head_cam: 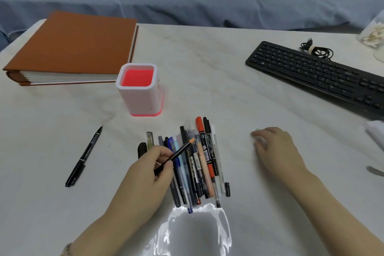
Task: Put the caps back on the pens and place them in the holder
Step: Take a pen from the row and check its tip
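A pile of several pens (195, 164) lies on the white table in front of me, tips mostly pointing away. My left hand (149, 170) grips a thin dark pen with an orange tip (182, 149), held slanted above the pile. My right hand (274, 147) rests flat on the table to the right of the pile, fingers spread, nothing in it. The white holder with a red inside (138, 89) stands upright behind the pile, with no pens visible in it. A single black marker (84, 156) lies apart at the left.
A brown album (72, 48) lies at the back left. A black keyboard (318, 75) and a coiled cable (315, 49) sit at the right. A clear plastic sleeve (195, 233) lies near the front edge. A blue sofa is beyond the table.
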A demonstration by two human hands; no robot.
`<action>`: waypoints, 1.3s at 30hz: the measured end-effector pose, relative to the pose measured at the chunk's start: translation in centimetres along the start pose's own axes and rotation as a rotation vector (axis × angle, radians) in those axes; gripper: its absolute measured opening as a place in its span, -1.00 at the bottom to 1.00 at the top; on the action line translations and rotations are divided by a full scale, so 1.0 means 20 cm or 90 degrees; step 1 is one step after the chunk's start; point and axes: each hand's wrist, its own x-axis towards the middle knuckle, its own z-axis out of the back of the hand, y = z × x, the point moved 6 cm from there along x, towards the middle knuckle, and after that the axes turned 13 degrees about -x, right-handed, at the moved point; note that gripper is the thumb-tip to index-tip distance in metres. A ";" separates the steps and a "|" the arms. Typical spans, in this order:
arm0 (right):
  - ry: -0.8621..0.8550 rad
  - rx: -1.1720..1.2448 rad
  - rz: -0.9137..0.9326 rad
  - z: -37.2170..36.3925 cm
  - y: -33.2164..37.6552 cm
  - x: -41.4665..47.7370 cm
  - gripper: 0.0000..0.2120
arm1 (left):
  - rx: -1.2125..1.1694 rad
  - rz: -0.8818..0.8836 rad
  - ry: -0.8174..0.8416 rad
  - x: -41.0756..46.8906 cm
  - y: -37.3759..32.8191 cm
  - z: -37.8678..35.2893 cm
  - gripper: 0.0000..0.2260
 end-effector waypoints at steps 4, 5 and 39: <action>-0.053 0.016 0.000 -0.01 0.00 0.01 -0.74 | 0.000 -0.018 0.004 0.02 -0.04 0.00 -0.81; -0.060 0.038 0.000 -0.01 0.00 0.00 -0.73 | -0.001 -0.018 0.006 0.02 -0.04 0.00 -0.82; 0.165 0.942 0.020 0.09 0.51 -0.36 -0.87 | -0.175 0.026 0.054 -0.06 -0.07 -0.03 -0.70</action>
